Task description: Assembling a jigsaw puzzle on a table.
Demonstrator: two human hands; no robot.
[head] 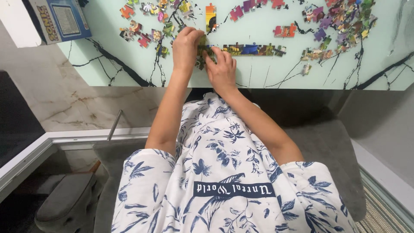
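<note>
My left hand (186,46) reaches over the pale green table (258,73) and pinches a dark green puzzle piece (202,41) between its fingertips. Beside it, my right hand (222,71) presses its fingers onto the left end of a joined strip of puzzle pieces (252,49). The two hands touch where the piece meets the strip. What lies under the fingers is hidden.
Loose colourful puzzle pieces (148,36) lie scattered to the left, and a denser heap (340,23) sits at the far right. A blue puzzle box (60,19) rests at the table's left corner. Below are my patterned white shirt (224,172) and a grey seat (327,146).
</note>
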